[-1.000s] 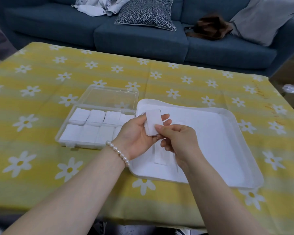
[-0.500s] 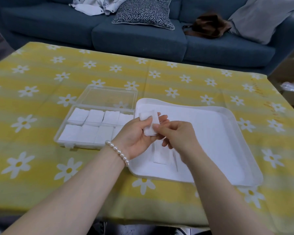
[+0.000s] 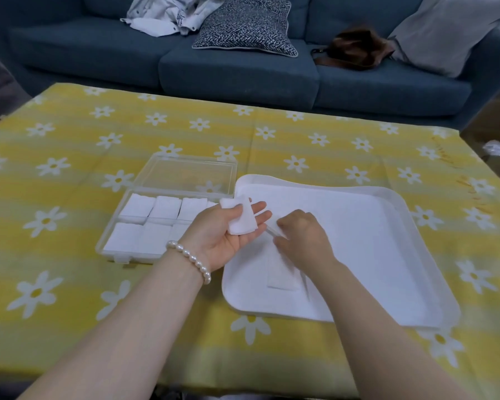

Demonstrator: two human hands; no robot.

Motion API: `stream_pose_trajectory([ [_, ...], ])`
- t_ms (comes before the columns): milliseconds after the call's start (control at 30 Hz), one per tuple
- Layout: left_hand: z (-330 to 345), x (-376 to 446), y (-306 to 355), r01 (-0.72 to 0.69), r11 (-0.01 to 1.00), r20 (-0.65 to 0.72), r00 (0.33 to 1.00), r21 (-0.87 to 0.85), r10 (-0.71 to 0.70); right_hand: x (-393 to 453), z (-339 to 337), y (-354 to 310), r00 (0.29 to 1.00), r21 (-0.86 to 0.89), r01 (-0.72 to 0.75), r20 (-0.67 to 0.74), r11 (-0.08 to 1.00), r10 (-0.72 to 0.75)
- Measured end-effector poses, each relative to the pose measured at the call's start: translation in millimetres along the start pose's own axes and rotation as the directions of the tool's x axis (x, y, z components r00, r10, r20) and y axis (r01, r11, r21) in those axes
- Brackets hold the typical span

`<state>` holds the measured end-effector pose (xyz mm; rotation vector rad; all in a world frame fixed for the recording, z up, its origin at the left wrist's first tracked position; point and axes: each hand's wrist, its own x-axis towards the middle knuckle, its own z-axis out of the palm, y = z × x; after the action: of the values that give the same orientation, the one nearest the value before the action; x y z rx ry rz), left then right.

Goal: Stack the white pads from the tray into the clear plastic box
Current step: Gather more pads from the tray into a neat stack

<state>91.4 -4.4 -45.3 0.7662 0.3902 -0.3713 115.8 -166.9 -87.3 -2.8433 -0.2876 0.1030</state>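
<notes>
No readable text, labels, brands or numbers anywhere. Faint orange marks on tablecloth at 2 o'clock edge too blurred to read.

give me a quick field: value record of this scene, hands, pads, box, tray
left hand: left hand palm up, thumb pressing a white pad against the fingers
right hand: right hand knuckles up over the tray, fingers curled at a pad edge; the grip itself is hidden
clear plastic box: clear plastic box left of the tray, lid open and lying flat behind it, two rows of white pads inside
tray: tray white, lined, with a pad lying flat near its front left
surface: yellow daisy tablecloth
</notes>
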Motion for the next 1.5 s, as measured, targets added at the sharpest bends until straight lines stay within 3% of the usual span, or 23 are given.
stream_pose_trajectory([
  [333, -1.0, -2.0, 4.9, -0.01, 1.0, -0.02, 1.0, -0.012, 0.009, -7.3, -19.1, 15.9, 0.995, 0.253, -0.096, 0.012, 0.963, 0.096],
  [533, 0.7, -0.1, -3.2, 0.016, 1.0, -0.026, 1.0, -0.001, -0.016, -11.7, -31.8, 19.0, 0.955, 0.477, -0.217, -0.077, 0.852, 0.287],
  [567, 0.8, 0.2, -5.3, 0.022, 1.0, -0.032, 0.999, 0.007, -0.022, -13.5, -35.4, 17.7, 0.94, 0.61, -0.227, -0.068, 0.759, 0.336],
  [600, 1.5, 0.7, -8.1, 0.031, 0.999, -0.033, 0.999, 0.015, -0.031, -16.5, -40.0, 14.7, 0.928, 0.77, -0.225, -0.017, 0.597, 0.371],
  [633, 2.4, 0.8, -11.2, 0.042, 0.999, -0.031, 0.999, 0.021, -0.042, -20.5, -45.0, 10.6, 0.926, 0.895, -0.218, 0.064, 0.389, 0.372],
  [700, 6.4, 0.1, -17.5, 0.064, 0.998, -0.008, 0.998, 0.025, -0.064, -29.8, -53.1, 0.3, 0.94, 0.978, -0.211, 0.204, -0.006, 0.275],
  [733, 8.3, -0.2, -20.2, 0.071, 0.997, 0.006, 0.997, 0.02, -0.071, -33.8, -55.0, -5.1, 0.945, 0.968, -0.22, 0.241, -0.116, 0.219],
  [800, 11.3, -1.2, -23.7, 0.078, 0.997, 0.048, 0.996, -0.013, -0.077, -39.7, -55.3, -15.6, 0.952, 0.955, -0.241, 0.267, -0.17, 0.151],
  [1000, 15.9, -4.1, -24.1, 0.057, 0.998, 0.133, 0.99, -0.032, -0.052, -41.8, -41.6, -35.1, 0.941, 0.966, -0.233, 0.196, 0.109, 0.277],
  [1100, 16.9, -5.7, -25.4, 0.049, 0.999, 0.141, 0.989, -0.01, -0.047, -41.6, -36.9, -39.4, 0.94, 0.934, -0.18, 0.071, 0.309, 0.333],
  [1300, 12.0, -8.8, -21.7, 0.061, 0.997, 0.223, 0.974, -0.046, -0.05, -45.6, -34.3, -52.0, 0.944, 0.673, -0.072, -0.192, 0.736, 0.268],
  [1400, 8.5, -14.1, -16.2, 0.068, 0.995, 0.222, 0.974, -0.076, -0.049, -48.6, -32.8, -59.7, 0.94, 0.555, -0.056, -0.25, 0.83, 0.231],
  [1500, 3.7, -21.6, -11.2, 0.075, 0.995, 0.211, 0.976, -0.073, -0.058, -50.6, -30.8, -68.6, 0.951, 0.521, -0.04, -0.243, 0.853, 0.193],
])
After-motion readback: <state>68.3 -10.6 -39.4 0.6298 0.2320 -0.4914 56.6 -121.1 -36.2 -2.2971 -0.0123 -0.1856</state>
